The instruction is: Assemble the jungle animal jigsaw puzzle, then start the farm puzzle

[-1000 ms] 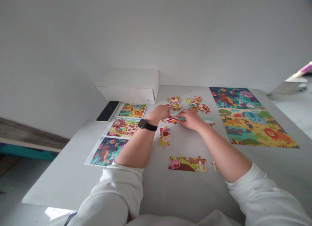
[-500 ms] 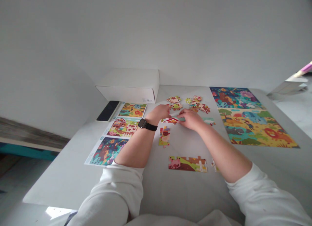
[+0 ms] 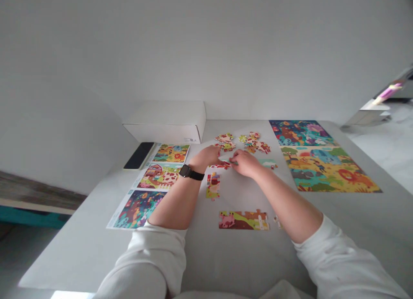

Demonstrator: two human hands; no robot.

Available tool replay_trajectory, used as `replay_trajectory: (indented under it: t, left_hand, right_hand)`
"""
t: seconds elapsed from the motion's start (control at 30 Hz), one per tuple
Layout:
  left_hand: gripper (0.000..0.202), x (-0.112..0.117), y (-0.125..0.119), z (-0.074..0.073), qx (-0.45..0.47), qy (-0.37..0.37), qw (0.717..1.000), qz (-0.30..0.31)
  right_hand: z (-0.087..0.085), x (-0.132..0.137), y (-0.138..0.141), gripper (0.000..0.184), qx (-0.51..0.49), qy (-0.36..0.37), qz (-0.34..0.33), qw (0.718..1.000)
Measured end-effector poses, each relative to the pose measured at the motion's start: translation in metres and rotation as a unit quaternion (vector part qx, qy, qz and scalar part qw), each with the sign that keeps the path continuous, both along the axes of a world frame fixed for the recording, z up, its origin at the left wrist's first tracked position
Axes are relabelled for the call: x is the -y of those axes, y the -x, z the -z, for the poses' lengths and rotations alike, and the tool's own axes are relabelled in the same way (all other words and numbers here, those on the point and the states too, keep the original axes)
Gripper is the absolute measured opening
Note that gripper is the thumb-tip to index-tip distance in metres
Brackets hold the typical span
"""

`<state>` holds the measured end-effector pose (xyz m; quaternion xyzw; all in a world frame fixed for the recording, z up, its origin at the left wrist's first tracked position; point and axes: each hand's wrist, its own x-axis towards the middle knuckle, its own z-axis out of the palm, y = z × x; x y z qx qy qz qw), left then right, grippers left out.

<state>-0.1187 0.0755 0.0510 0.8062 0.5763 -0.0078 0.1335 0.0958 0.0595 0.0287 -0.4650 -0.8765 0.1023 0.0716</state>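
Left of frame, printed picture cards (image 3: pixel 159 176) on bench (image 3: pixel 97 247). Centre, left hand (image 3: pixel 206 157) curled, fingertips at red-and-white jigsaw section (image 3: pixel 221 165); grip unclear. Right hand (image 3: pixel 247 163) pinching pale green piece (image 3: pixel 234 162) at section's right end. Loose pieces (image 3: pixel 248 142) just above. Upper right, finished jigsaw (image 3: pixel 322 157). Risk: hurried push could bend tabs, shift section, scatter nearby pieces.
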Motion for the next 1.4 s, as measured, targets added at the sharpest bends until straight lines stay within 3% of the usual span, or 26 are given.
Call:
replay_trajectory:
  t: [0.37,0.6,0.8,1.0,1.1,1.27,1.4]
  left_hand:
    - [0.043,-0.01,0.006,0.009,-0.015,0.006,1.0,-0.022]
    - [0.04,-0.012,0.007,0.01,-0.008,0.008,1.0,-0.019]
    - [0.033,-0.003,0.001,-0.009,-0.046,0.008,0.999,-0.02]
    - [0.022,0.011,-0.007,-0.042,0.04,-0.133,0.989,-0.061]
    - [0.024,0.014,-0.012,-0.05,0.082,-0.177,0.979,-0.065]
    - [0.034,0.009,-0.015,-0.037,0.046,-0.135,0.978,-0.152]
    - [0.042,0.002,-0.015,-0.02,0.031,-0.1,0.98,-0.167]
  right_hand:
    - [-0.009,0.002,-0.003,0.039,-0.002,0.028,-0.011,1.0]
    - [-0.018,0.007,-0.001,0.027,0.024,0.034,-0.012,0.999]
    - [-0.017,0.007,-0.001,0.029,0.033,0.033,-0.017,0.999]
    - [-0.014,0.001,-0.004,0.043,0.051,0.025,-0.031,0.998]
    - [-0.017,-0.002,-0.006,0.053,0.02,0.044,-0.038,0.998]
    - [-0.034,-0.003,-0.012,0.052,-0.059,0.069,-0.019,0.996]
    - [-0.059,-0.011,-0.038,0.044,-0.119,0.078,0.02,0.99]
